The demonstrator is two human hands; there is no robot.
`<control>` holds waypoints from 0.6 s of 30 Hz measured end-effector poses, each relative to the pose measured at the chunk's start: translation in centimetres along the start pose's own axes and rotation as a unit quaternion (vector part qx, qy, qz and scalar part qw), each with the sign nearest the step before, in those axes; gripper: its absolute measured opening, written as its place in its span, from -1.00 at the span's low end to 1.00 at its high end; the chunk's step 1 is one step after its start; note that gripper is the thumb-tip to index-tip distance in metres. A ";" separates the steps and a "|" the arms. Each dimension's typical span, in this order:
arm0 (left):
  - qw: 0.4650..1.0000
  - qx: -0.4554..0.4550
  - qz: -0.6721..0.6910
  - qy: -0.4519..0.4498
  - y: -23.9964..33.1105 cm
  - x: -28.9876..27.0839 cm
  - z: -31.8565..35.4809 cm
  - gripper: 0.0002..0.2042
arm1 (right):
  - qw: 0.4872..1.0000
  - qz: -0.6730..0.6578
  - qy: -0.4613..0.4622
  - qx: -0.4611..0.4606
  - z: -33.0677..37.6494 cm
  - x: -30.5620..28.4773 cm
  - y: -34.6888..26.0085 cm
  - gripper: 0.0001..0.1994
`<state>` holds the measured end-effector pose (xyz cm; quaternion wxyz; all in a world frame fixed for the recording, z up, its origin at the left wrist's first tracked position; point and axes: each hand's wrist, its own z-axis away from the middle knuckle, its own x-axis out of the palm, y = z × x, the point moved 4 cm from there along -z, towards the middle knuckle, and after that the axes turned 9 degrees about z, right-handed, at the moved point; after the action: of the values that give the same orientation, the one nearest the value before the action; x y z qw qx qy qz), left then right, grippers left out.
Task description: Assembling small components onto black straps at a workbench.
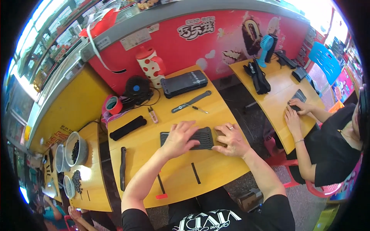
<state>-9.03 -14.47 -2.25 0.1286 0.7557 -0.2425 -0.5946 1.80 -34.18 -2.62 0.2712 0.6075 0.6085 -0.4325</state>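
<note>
A row of dark grey straps (pixel 204 135), packed side by side, lies flat on the wooden table in front of me. My left hand (pixel 179 137) rests over the left part of the straps, fingers apart, hiding that part. At their right end my right hand (pixel 231 141) has its fingers bent and spread, with the thumb close to the strap ends; a ring shows on one finger. Neither hand visibly grasps anything. Nearer to me are a short black strip (pixel 195 173) and another dark strip (pixel 161 184) with a red end at the table edge.
Beyond the straps lie a grey band (pixel 191 102), a small screwdriver (pixel 200 110), thread snips (pixel 153 115) and stacked black packages (pixel 185 83). A rolled black cloth (pixel 128 128), a fan (pixel 138 89) and a dotted jug (pixel 150 66) stand left. A co-worker works at the right table (pixel 277 111).
</note>
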 end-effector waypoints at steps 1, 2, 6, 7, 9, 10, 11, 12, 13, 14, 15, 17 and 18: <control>0.999 -0.021 -0.015 0.048 -0.7 -1.0 0.2 -0.48 | 1.000 -0.006 0.011 0.014 0.3 0.2 0.5 -0.68; 0.998 -0.029 -0.022 0.050 -0.9 -1.8 0.4 -0.48 | 0.999 -0.014 0.022 0.027 0.5 0.6 0.8 -0.70; 0.987 -0.087 -0.107 -0.077 -0.7 -2.7 1.3 -0.46 | 0.995 -0.046 0.057 0.071 0.3 0.5 0.9 -0.78; 0.980 -0.119 -0.107 -0.121 -0.8 -2.3 1.0 -0.42 | 0.995 -0.009 0.068 0.067 0.2 0.3 0.9 -0.80; 0.969 -0.150 -0.106 -0.164 -1.0 -2.4 1.0 -0.37 | 0.992 -0.005 0.085 0.088 0.4 1.1 1.1 -0.80; 0.967 -0.168 -0.094 -0.165 -1.2 -2.8 1.0 -0.35 | 0.989 0.004 0.100 0.111 0.7 1.2 1.4 -0.80; 0.965 -0.185 -0.081 -0.165 -1.4 -3.0 1.1 -0.33 | 0.989 0.008 0.100 0.111 0.8 1.3 1.5 -0.80; 0.966 -0.182 -0.080 -0.163 -1.6 -3.0 1.2 -0.33 | 0.988 0.013 0.108 0.110 0.8 1.2 1.4 -0.79; 0.967 -0.190 -0.078 -0.153 -2.0 -2.9 1.4 -0.32 | 0.987 0.017 0.116 0.108 0.8 1.3 1.4 -0.78; 0.967 -0.198 -0.076 -0.143 -2.2 -2.8 1.6 -0.31 | 0.987 0.020 0.115 0.106 1.0 1.3 1.6 -0.78; 0.968 -0.196 -0.074 -0.139 -2.3 -2.6 1.8 -0.31 | 0.981 -0.021 0.127 0.144 1.3 1.3 2.3 -0.78; 0.975 -0.184 -0.062 -0.108 -2.4 -2.4 2.1 -0.32 | 0.973 -0.063 0.137 0.178 1.1 1.2 2.4 -0.77; 0.975 -0.184 -0.060 -0.105 -2.4 -2.2 2.3 -0.32 | 0.951 -0.156 0.131 0.233 1.3 1.2 2.5 -0.78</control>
<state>-11.13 -11.06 -2.14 0.2033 0.6657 -0.0950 -0.7117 3.82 -34.93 -4.76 -0.0310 0.6026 0.6081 -0.5158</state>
